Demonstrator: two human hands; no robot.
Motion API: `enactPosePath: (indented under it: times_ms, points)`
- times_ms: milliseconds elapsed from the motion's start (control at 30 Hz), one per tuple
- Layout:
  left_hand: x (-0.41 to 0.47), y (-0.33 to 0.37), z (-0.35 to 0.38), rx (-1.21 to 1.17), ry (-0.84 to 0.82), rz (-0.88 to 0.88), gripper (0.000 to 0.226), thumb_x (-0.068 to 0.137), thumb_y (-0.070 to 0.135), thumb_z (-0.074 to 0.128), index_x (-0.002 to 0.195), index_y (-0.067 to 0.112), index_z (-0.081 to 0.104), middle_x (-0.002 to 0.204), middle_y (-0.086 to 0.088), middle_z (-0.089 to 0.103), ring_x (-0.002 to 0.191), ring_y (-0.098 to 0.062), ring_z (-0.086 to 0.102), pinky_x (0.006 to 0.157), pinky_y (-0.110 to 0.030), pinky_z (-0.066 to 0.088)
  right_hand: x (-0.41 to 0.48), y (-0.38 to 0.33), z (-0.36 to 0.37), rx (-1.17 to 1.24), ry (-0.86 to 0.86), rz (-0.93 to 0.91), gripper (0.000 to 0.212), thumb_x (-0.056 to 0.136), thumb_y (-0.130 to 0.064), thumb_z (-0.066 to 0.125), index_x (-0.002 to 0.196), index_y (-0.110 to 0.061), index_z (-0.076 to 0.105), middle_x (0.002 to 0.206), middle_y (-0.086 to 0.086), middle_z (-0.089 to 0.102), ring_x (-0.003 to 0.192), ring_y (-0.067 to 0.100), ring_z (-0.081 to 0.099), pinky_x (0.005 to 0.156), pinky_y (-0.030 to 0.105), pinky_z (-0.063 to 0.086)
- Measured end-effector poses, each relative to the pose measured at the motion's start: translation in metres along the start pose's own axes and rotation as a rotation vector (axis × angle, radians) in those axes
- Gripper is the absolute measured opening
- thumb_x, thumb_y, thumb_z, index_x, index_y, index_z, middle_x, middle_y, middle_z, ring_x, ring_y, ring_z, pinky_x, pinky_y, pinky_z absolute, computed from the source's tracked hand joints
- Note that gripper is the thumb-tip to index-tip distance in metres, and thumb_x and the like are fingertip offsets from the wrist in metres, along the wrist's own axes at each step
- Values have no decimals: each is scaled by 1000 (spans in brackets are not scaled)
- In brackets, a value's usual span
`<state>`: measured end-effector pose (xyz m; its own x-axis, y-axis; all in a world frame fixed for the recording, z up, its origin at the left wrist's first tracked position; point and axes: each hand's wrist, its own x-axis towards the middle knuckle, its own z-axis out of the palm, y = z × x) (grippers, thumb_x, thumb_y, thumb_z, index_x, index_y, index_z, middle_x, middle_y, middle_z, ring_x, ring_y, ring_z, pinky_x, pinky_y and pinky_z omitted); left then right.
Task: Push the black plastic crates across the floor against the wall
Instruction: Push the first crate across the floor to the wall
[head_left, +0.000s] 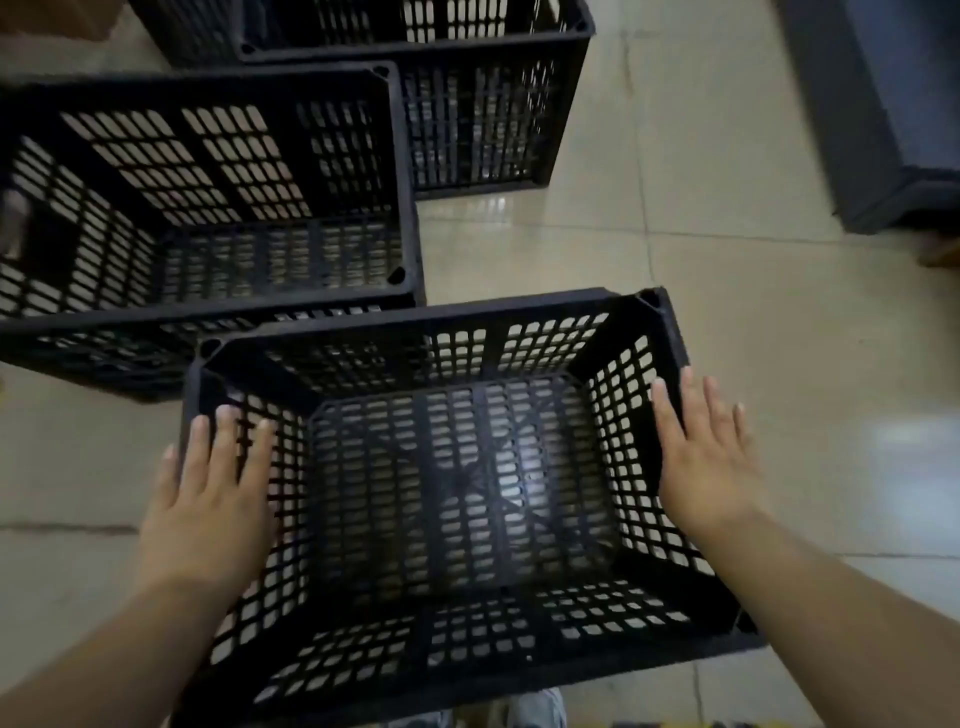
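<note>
Three black plastic crates with slotted walls stand on the tiled floor. The nearest crate (670, 332) is right below me and holds nothing. My left hand (208, 499) lies flat over its left rim with the fingers spread. My right hand (701, 457) lies flat over its right rim, fingers also apart. Neither hand curls around the rim. A second crate (405, 208) sits just beyond, to the left, nearly touching the near crate's far-left corner. A third crate (519, 52) stands behind that one at the top of the view.
Shiny beige floor tiles (753, 338) stretch to the right of the crates. A dark grey cabinet or box (883, 130) stands at the top right. Part of a brown object (52, 21) shows at the top left. My feet (535, 712) are just under the near crate.
</note>
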<state>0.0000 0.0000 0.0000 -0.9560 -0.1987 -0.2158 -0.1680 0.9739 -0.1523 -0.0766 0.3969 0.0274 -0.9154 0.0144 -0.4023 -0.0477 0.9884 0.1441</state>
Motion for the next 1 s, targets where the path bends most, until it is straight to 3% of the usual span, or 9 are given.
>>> enactPosePath:
  times_ms: [167, 267, 333, 400, 467, 600, 733, 900, 1000]
  points:
    - [17, -11, 30, 174, -84, 15, 92, 66, 16, 73, 144, 8, 25, 151, -21, 26, 140, -34, 17, 110, -33, -23, 27, 4, 44, -110, 149, -95, 70, 85, -2, 23, 143, -10, -17, 147, 7, -27, 132, 25, -42, 96, 36, -37]
    - [24, -18, 37, 228, -135, 103, 94, 59, 10, 78, 139, 3, 30, 146, -24, 35, 135, -35, 25, 113, -36, -16, 36, 11, 60, -142, 309, -148, 62, 78, 1, 25, 139, -3, 19, 149, 15, 13, 140, 24, -28, 114, 39, -17]
    - [27, -24, 40, 276, -86, 164, 88, 56, 1, 77, 135, -1, 38, 143, -27, 38, 133, -36, 28, 115, -35, -14, 34, 11, 52, -144, 270, -187, 61, 75, 1, 21, 136, 4, 26, 147, 21, 20, 144, 24, -18, 117, 39, -11]
    - [23, -23, 34, 305, -97, 216, 84, 61, -1, 71, 138, 1, 36, 147, -27, 27, 138, -35, 24, 114, -36, -18, 34, 7, 41, -301, 217, -204, 69, 73, 8, 9, 142, 2, 5, 150, 27, -5, 136, 26, -36, 110, 40, -27]
    - [17, -22, 28, 314, -75, 226, 79, 81, 8, 52, 145, 12, 6, 151, -21, -7, 143, -28, -2, 104, -40, -33, 28, 5, 33, -338, 108, -186, 73, 68, 8, -4, 138, 0, -21, 143, 27, -31, 121, 32, -53, 96, 43, -41]
    - [-9, -29, 7, 400, -224, 229, 68, 92, 12, 23, 131, 12, -32, 138, -19, -39, 132, -23, -31, 85, -41, -43, 14, -1, 4, -519, -123, -186, 65, 64, 1, -14, 122, 2, -43, 126, 29, -51, 97, 39, -65, 77, 46, -49]
    - [-46, -60, -31, 371, -356, 158, 65, 94, 13, 18, 127, 13, -38, 134, -18, -45, 129, -23, -36, 76, -40, -47, -7, -28, -48, -520, -159, -234, 59, 81, -4, 1, 121, 2, -42, 123, 27, -51, 87, 38, -68, 73, 45, -50]
    - [-120, -129, -90, 326, -449, 92, 61, 96, 19, 16, 125, 14, -37, 130, -16, -45, 125, -26, -38, 70, -39, -50, -40, -81, -114, -610, -183, -501, 69, 52, -3, -28, 118, -2, -44, 122, 28, -50, 84, 41, -68, 70, 48, -50]
    - [-171, -181, -127, 262, -300, -37, 53, 97, 19, 13, 136, 15, -24, 141, -18, -32, 134, -28, -23, 80, -38, -48, -64, -136, -159, -680, -50, -679, 67, 56, -13, -30, 120, 0, -40, 124, 28, -49, 97, 40, -63, 70, 48, -49]
